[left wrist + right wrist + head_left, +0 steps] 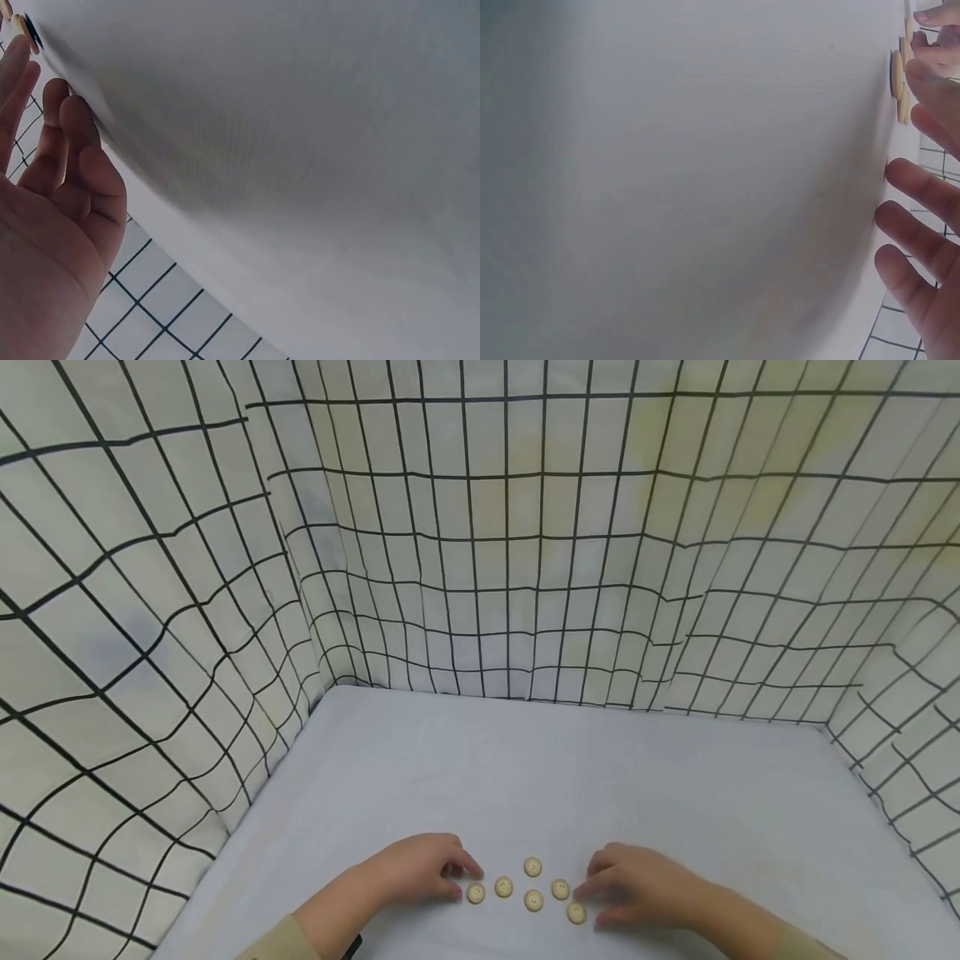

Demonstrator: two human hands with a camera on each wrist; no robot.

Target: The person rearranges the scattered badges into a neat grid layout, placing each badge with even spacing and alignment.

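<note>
Several round cream buttons with small holes lie flat on the white cloth in the head view. My left hand (pixel 424 868) is beside the leftmost button (pixel 476 893), its thumb and forefinger spread around the near side without a visible grip. On the other side, my right hand (pixel 643 887) rests by the rightmost button (pixel 576 912), fingers loosely spread, with a fingertip close to another button (pixel 560 889). Between the hands lie a button (pixel 503 887), an upper one (pixel 532 867) and a lower one (pixel 533 901). Both wrist views show relaxed fingers; the buttons appear edge-on there.
A white cloth (pixel 570 768) covers the table. White walls with a black grid (pixel 480 552) stand at the back and both sides. A small dark object (pixel 352 947) shows beside the left forearm, mostly hidden.
</note>
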